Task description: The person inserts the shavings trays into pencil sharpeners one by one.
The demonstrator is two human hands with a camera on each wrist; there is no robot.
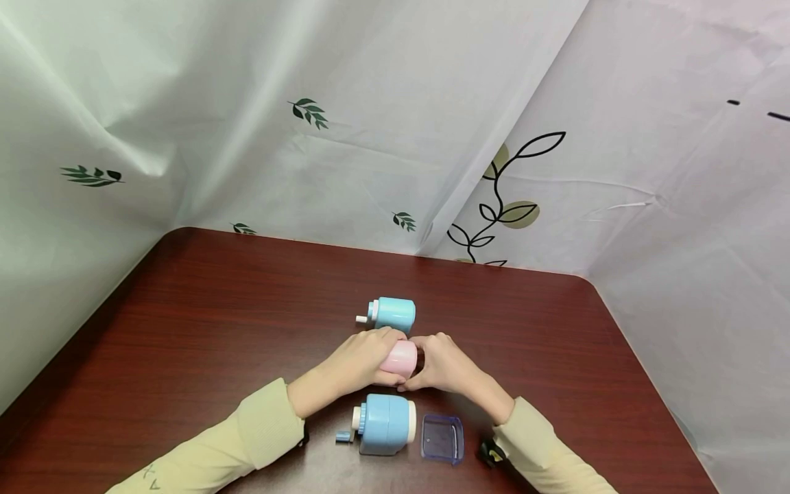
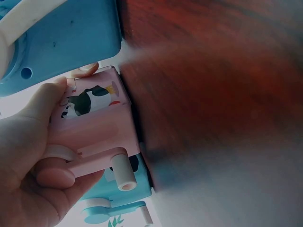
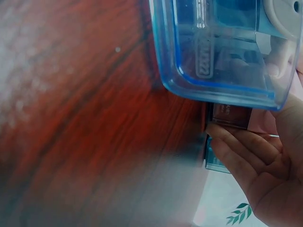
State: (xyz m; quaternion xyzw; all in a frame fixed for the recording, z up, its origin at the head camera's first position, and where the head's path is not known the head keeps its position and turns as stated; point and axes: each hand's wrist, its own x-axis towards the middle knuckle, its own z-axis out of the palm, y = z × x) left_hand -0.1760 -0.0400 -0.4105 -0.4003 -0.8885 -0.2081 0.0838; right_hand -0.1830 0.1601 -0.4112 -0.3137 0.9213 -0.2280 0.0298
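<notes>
We've got the pink crank sharpener [image 1: 402, 358] directly between our 2 hands, long axis running left-right: crank [image 2: 94, 163] to the left, smoke-tinted tray [image 3: 231, 115] to the right. Left hand [image 1: 364, 357] is nearer, clamped round the body, thumb and fingers on opposite sides. Right hand [image 1: 447, 363] curls round the right end, thumb near side, fingers far side, palm off the end face. Light-blue sharpener [image 1: 396, 313] sits just behind; darker blue sharpener [image 1: 385, 422] in front, clear tray [image 1: 441, 442] just right of it on the table [image 1: 247, 343]. Hard to read: left hand hides much of the pink body from above; clear tray overlaps our right thumb in the right wrist view; can't tell how hard the right fingertips bear.
</notes>
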